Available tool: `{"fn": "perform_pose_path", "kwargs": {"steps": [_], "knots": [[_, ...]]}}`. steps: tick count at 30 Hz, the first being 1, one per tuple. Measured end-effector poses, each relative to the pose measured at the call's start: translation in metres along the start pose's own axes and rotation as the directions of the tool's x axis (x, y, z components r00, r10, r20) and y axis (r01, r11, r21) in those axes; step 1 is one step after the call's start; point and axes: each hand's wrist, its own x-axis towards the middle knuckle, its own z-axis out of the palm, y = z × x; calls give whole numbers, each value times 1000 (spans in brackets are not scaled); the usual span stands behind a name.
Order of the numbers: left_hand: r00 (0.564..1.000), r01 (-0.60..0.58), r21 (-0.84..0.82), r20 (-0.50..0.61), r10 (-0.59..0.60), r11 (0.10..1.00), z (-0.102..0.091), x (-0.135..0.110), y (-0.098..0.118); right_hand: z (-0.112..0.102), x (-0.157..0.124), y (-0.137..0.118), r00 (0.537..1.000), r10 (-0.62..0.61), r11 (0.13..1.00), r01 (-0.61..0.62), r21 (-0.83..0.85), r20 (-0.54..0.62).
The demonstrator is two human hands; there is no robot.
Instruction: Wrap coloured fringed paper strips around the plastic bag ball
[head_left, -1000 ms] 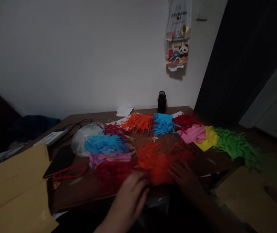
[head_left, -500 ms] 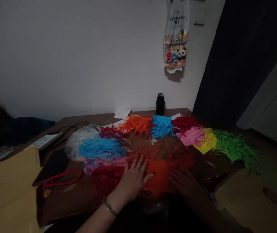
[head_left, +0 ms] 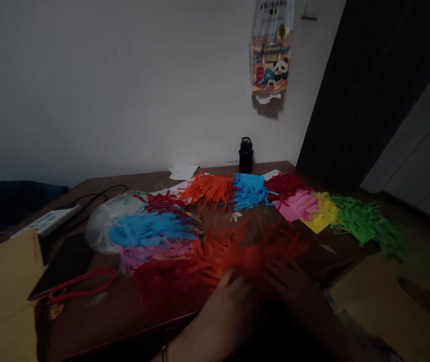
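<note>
Orange fringed tissue paper (head_left: 243,254) lies in front of me at the near side of the table, its cut strips spread outward to both sides and away. At its near edge my left hand (head_left: 233,299), slightly blurred, has its fingers curled in on the paper; the fingertips are hidden. My right hand (head_left: 285,279) is in deep shadow, its fingers stretched out flat over the right part of the same paper. Touching the orange strips on the left are dark red fringed paper (head_left: 166,281), pink fringed paper (head_left: 154,251) and blue fringed paper (head_left: 150,229).
Along the back lie orange (head_left: 209,188), blue (head_left: 250,191), red, pink, yellow and green fringed bundles (head_left: 361,221). A black bottle (head_left: 245,156) stands by the wall. Left are a clear plastic bag (head_left: 100,226), a red cord (head_left: 83,284), a dark flat object (head_left: 64,261) and cardboard (head_left: 4,291).
My left hand has drawn back toward me and right, from lying flat with fingers spread to curled at the paper's near edge. The right hand stays in nearly the same place. The view has shifted slightly.
</note>
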Motion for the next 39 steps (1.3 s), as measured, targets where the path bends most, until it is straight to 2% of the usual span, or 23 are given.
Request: {"fn": "perform_pose_path", "kwargs": {"steps": [4,10,13,16,20,22,24,26,28,32,34,36,37,39], "knots": [[986,165,104,-2,-165,981,1,0,-21,-8,2,-2,1000,8,1000,-9,-26,-4],[959,283,54,-21,-282,958,-14,-26,-49,-8,1,3,998,41,998,-39,-44,45],[960,279,18,-31,-279,960,-15,-34,-51,-11,5,12,998,59,998,-58,-29,35],[965,237,-32,-105,-240,971,-12,-37,-48,-31,14,16,990,97,995,-98,8,102],[959,199,-71,-192,-209,977,-6,-36,-40,-58,35,-5,979,134,976,-157,150,151],[953,203,-74,-215,-214,976,-4,-34,-36,-53,46,-22,982,145,971,-164,173,118],[952,203,-52,-224,-209,978,-5,-32,-35,-35,56,-34,992,129,985,-130,115,15],[954,201,-8,-223,-198,980,-7,-32,-37,-16,63,-37,992,60,998,-59,18,-114],[952,224,56,-228,-206,973,-11,-37,-46,-5,66,-33,987,15,998,-23,-51,-158],[925,316,153,-270,-268,936,-22,-55,-69,-6,67,-21,984,-14,996,-1,-85,-176],[880,385,167,-362,-306,908,-27,-63,-72,-9,66,-20,979,-35,996,17,-88,-201],[831,421,150,-459,-314,895,-30,-64,-63,-8,64,-20,978,-45,995,26,-95,-203],[830,398,130,-472,-297,908,-29,-61,-54,-7,64,-21,979,-45,994,25,-102,-196],[894,262,61,-391,-218,963,-24,-49,-32,-5,63,-23,983,-42,994,23,-108,-176]]}}
